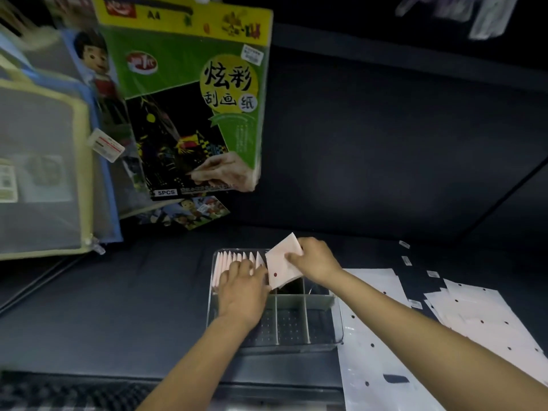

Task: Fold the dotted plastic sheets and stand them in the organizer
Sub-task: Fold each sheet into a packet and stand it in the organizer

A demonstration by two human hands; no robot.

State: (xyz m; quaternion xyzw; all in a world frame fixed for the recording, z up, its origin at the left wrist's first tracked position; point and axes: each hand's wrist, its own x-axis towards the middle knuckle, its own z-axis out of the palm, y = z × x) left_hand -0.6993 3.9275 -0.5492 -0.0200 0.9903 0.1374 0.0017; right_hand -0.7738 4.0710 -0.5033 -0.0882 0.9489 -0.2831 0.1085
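Observation:
A clear plastic organizer [335,327] with grey dividers stands on the dark shelf. Several folded pink-white sheets [228,261] stand in a row in its back left compartment. My left hand [243,289] lies flat against that row, fingers fairly straight, pressing the sheets to the left. My right hand [318,261] pinches a folded dotted sheet [281,268] and holds it tilted over the back compartment, just right of the row. Unfolded dotted sheets [480,315] lie spread on the shelf to the right.
A large dotted plastic bag [367,351] lies flat beside the organizer on the right. Hanging packs fill the upper left: a green scratch-paper pack [189,84] and mesh zip pouches [44,173]. Small price labels [406,260] sit along the shelf at the right.

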